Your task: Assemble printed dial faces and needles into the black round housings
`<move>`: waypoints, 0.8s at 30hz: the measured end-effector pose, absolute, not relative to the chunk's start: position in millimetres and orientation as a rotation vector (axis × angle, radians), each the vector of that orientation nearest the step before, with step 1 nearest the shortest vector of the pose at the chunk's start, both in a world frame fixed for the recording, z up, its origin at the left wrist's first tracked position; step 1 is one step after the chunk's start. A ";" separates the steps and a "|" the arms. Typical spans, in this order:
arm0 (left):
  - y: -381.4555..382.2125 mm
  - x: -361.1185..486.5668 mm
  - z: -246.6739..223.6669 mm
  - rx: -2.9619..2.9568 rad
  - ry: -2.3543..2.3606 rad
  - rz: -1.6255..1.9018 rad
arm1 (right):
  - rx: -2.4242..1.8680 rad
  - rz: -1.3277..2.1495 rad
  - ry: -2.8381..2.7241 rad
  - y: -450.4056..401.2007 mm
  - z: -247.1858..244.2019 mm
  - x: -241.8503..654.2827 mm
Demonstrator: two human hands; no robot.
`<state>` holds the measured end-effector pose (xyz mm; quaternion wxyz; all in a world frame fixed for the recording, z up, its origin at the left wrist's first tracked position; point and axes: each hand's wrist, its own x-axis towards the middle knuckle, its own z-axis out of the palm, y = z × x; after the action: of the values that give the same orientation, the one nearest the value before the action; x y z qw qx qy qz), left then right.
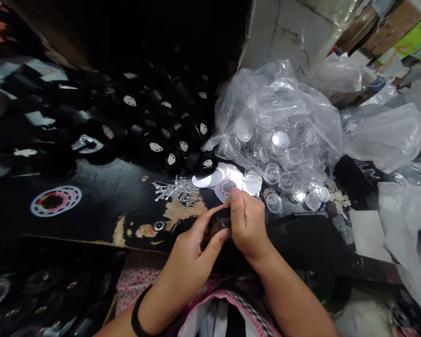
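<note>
My left hand [196, 245] is closed around a dark round case [218, 221], thumb and fingers on its sides. Against the right side of the case, my right hand [247, 224] is curled with the thumb on top; what its fingers grip is hidden. Just beyond the hands lie printed dial discs [226, 187] and shiny silver discs [250, 181]. A heap of small pale pointers [178, 190] is spread to the left of them. One small round part [159, 225] rests near the table's front edge, left of my left hand.
Many black round housings [171, 159] crowd the back left. A plastic bag [277, 103] spills clear round covers [287, 181] at the back right. Printed dials [56, 201] lie at left on the worn black table [101, 187]. White paper [370, 234] lies at right.
</note>
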<state>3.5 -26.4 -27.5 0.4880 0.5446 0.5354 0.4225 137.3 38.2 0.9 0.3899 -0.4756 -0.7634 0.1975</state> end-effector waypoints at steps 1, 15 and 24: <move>-27.2 1.8 -27.3 1.357 1.314 1.026 | -1.215 0.489 -1.978 37.8 3.2 136.0; -21.8 -23.9 7.6 1.579 1.188 1.075 | -1.216 0.550 -1.882 38.2 13.0 118.4; -52.5 -43.2 -23.7 0.603 1.161 1.329 | -1.102 1.012 -2.328 29.6 24.6 110.5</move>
<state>-43.2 -52.5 -23.7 0.5958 0.2597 0.5001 0.5723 110.5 29.6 24.6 0.1859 -0.3914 -0.8265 0.3593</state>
